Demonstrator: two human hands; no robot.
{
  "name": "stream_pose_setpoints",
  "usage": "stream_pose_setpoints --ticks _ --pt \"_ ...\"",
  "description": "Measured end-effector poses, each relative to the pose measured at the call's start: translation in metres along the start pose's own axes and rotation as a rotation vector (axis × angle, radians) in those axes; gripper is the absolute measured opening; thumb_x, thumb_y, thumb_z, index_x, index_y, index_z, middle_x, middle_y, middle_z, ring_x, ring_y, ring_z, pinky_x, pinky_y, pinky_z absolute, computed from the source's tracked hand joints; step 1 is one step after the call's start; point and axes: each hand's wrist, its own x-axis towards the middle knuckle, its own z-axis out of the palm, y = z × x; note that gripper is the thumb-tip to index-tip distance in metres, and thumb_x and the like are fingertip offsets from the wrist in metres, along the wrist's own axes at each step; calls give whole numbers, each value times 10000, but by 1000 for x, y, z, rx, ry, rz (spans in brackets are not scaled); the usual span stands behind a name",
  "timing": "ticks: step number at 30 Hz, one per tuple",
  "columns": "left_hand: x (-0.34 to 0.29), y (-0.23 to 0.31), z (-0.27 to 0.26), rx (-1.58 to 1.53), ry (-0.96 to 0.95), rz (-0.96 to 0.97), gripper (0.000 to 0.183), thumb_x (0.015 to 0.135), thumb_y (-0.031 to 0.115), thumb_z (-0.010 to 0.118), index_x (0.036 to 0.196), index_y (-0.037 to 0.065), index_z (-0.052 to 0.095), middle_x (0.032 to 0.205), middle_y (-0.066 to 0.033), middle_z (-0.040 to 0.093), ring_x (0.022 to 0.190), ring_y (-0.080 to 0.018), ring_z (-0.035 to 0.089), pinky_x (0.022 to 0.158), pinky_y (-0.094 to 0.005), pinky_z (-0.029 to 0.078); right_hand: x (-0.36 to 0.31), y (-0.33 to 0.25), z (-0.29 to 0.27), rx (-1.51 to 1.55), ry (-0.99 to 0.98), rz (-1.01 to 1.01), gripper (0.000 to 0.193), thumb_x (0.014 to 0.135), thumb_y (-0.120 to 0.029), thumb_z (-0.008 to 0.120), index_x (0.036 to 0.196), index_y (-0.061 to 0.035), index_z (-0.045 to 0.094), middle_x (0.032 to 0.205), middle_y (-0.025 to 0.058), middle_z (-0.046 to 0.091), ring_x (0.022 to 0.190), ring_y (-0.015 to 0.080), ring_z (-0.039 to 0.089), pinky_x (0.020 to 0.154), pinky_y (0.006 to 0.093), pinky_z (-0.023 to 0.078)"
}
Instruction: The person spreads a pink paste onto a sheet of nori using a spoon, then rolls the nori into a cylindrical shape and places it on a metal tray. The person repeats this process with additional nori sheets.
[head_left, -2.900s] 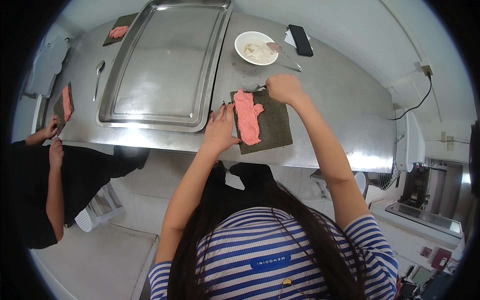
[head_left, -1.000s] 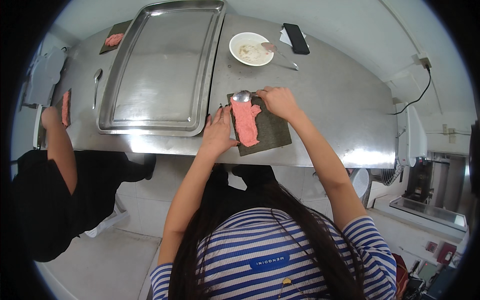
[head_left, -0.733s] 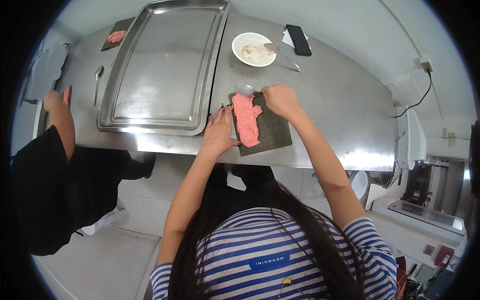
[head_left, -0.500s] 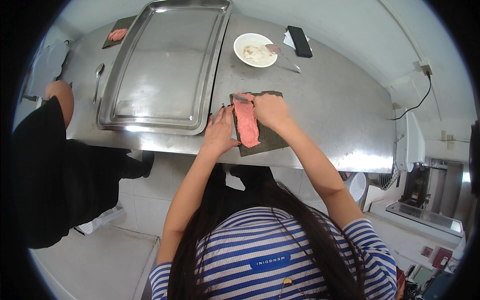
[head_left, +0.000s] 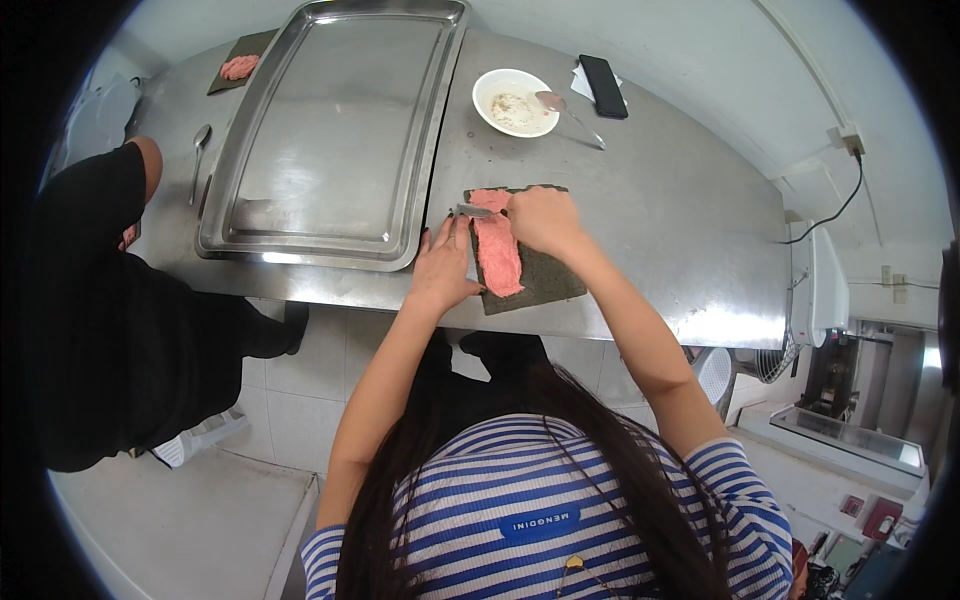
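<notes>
A dark green sheet of seaweed (head_left: 550, 279) lies on the steel table before me. Pink minced paste (head_left: 497, 256) covers its left part in a long strip. My right hand (head_left: 545, 219) is closed round the handle of a small metal spreading knife (head_left: 474, 211), whose blade rests across the upper part of the paste. The fingers hide its handle. Along the sheet's left edge lies my left hand (head_left: 444, 267), fingers apart, the thumb touching the lower left corner and the fingertips close to the blade's end.
Left of the sheet is a large steel tray (head_left: 330, 250). Beyond it stand a white bowl (head_left: 485, 112) with a spoon (head_left: 572, 118) and a black phone (head_left: 602, 86). Another spoon (head_left: 197, 165) and a second seaweed sheet (head_left: 250, 46) with paste lie far left, near a person in black (head_left: 130, 340).
The knife blade has moved down the paste a little and now lies flatter, pointing left. My left hand stays at the sheet's edge. The person at the left has shifted.
</notes>
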Motion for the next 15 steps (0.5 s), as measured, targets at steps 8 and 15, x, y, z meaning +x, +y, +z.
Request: stream_pose_setpoints --ticks 8,15 --pt "-1 1 -4 -40 -7 6 1135 578 281 853 1435 18 156 1450 -178 346 1396 -274 270 1115 -480 263 12 26 -5 -84 46 -7 201 747 -173 581 812 -30 705 795 209 665 799 353 660 697 449 514" --pt "-1 0 0 -44 28 21 1123 577 266 856 1428 21 166 1442 -173 361 1394 -276 273 1117 -482 259 -8 45 -5 64 -10 -27 196 771 -177 563 830 -64 713 832 194 670 786 360 651 688 463 511"
